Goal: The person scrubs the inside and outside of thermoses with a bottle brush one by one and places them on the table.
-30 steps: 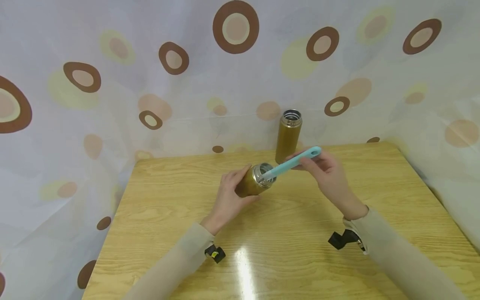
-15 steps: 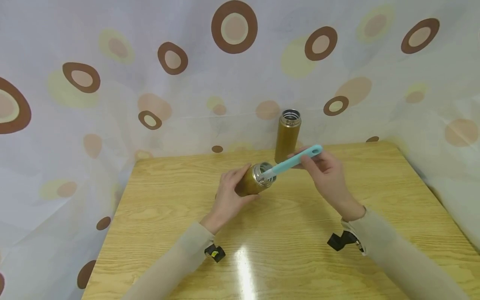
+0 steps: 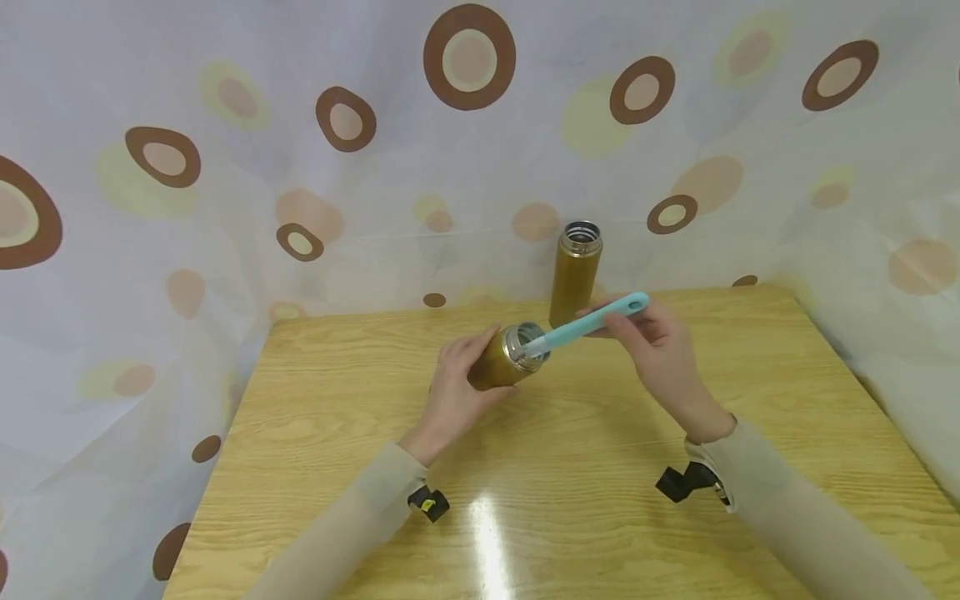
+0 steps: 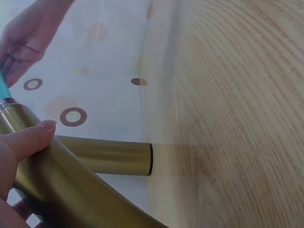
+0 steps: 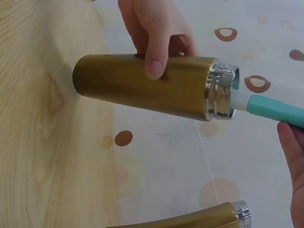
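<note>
My left hand (image 3: 453, 400) grips a gold thermos bottle (image 5: 142, 85) round its body, its silver threaded mouth tilted toward the right. Between thumb and fingers, my right hand (image 3: 663, 362) pinches a long turquoise handle (image 3: 592, 323) with a hole at its end. The handle's whitish lower part (image 5: 240, 100) goes into the bottle's mouth, so whatever is at its far end is hidden inside. In the left wrist view the thumb (image 4: 35, 140) lies along the bottle's side.
A second gold bottle (image 3: 574, 279), uncapped, stands upright at the back of the wooden table (image 3: 360, 417), close to a patterned curtain (image 3: 420, 183). It is just behind the right hand. Black wrist straps (image 3: 686, 482) sit at the cuffs.
The held bottle and the turquoise handle have shifted only very slightly. Both hands keep the same hold, and the standing bottle stays put.
</note>
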`<move>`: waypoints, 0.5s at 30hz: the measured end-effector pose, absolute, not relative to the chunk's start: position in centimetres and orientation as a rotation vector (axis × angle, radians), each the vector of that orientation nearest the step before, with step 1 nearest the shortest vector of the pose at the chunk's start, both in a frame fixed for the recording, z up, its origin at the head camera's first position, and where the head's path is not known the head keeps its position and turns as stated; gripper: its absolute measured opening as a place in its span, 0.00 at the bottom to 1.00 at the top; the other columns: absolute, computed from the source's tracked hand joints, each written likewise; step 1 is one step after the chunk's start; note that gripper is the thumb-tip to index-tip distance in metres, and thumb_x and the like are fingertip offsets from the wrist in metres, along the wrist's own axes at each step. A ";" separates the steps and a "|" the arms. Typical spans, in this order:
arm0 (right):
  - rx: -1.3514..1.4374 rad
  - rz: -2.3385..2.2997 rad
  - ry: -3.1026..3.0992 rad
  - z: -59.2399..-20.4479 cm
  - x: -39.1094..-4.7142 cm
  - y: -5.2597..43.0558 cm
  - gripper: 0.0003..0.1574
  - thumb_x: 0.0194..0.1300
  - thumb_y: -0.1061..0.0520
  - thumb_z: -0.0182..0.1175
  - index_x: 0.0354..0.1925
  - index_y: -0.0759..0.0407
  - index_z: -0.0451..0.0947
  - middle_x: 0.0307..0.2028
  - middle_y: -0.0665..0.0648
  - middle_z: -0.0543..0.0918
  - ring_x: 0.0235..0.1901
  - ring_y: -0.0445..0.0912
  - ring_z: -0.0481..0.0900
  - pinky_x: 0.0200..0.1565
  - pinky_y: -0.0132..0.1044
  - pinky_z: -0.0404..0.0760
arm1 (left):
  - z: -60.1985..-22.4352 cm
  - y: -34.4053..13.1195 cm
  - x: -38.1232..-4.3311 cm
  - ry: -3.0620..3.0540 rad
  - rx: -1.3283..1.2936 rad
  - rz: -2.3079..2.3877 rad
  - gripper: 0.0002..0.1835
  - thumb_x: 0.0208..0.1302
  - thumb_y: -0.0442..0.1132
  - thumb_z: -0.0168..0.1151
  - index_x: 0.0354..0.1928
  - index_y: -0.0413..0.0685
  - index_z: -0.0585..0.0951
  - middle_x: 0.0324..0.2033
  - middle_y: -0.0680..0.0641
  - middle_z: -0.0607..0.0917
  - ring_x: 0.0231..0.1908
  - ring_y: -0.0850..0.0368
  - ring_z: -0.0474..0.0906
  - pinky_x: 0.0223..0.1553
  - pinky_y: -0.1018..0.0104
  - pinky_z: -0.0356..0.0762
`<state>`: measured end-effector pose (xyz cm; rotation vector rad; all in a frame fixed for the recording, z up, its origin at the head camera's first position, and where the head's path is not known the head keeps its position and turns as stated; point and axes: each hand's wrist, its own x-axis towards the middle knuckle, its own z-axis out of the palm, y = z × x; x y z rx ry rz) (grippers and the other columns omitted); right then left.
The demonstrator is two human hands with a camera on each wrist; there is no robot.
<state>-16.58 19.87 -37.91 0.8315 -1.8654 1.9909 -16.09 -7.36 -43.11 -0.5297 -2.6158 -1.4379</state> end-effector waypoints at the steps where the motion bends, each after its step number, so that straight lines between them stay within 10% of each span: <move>1: 0.817 2.000 -1.835 -37.7 -16.6 20.0 0.13 0.78 0.72 0.50 0.52 0.83 0.75 0.47 0.63 0.90 0.44 0.47 0.90 0.52 0.41 0.87 | -43.1 -7.4 -16.1 -2.621 -0.528 -1.422 0.47 0.55 0.40 0.83 0.76 0.55 0.71 0.67 0.44 0.77 0.67 0.43 0.66 0.67 0.41 0.69; 15: 0.778 1.973 -1.860 -38.0 -16.8 19.7 0.11 0.75 0.73 0.53 0.50 0.82 0.76 0.46 0.58 0.90 0.42 0.45 0.90 0.51 0.40 0.87 | -43.3 -7.2 -16.3 -2.642 -0.505 -1.384 0.47 0.54 0.40 0.83 0.76 0.58 0.71 0.66 0.44 0.77 0.65 0.44 0.67 0.64 0.39 0.72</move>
